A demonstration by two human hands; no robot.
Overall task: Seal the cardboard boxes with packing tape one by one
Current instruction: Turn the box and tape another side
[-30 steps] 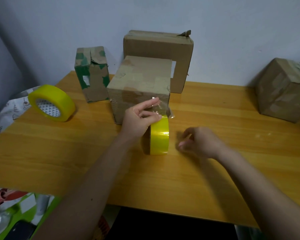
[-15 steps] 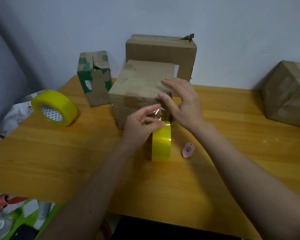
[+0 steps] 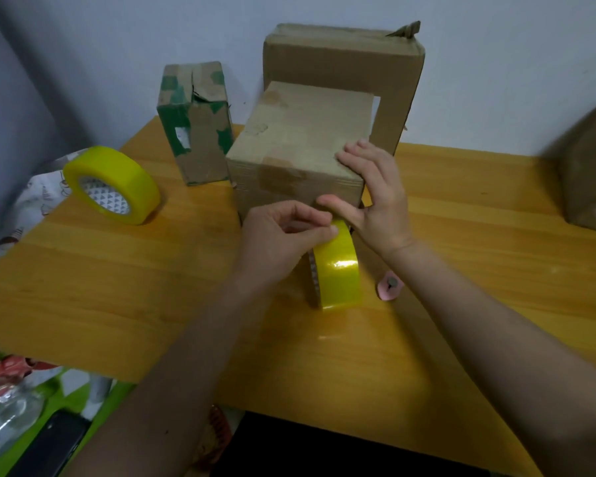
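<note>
Two hands at box: left hand pinches tape roll; right hand flat, fingers straight.

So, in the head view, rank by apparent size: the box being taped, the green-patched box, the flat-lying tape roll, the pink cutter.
1. Box being taped
2. Green-patched box, though it stands farther back
3. Flat-lying tape roll
4. Pink cutter

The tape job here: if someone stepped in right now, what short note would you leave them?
Left hand pinches the free end of the upright tape roll, grip at the roll's top. Right hand lies open on the near box, thumb on its front face. Spare roll lies at the table's left; pink cutter beside the right wrist.
Done: tape end lifted.
Left: stick, pull across, cut; then the other boxes.
</note>
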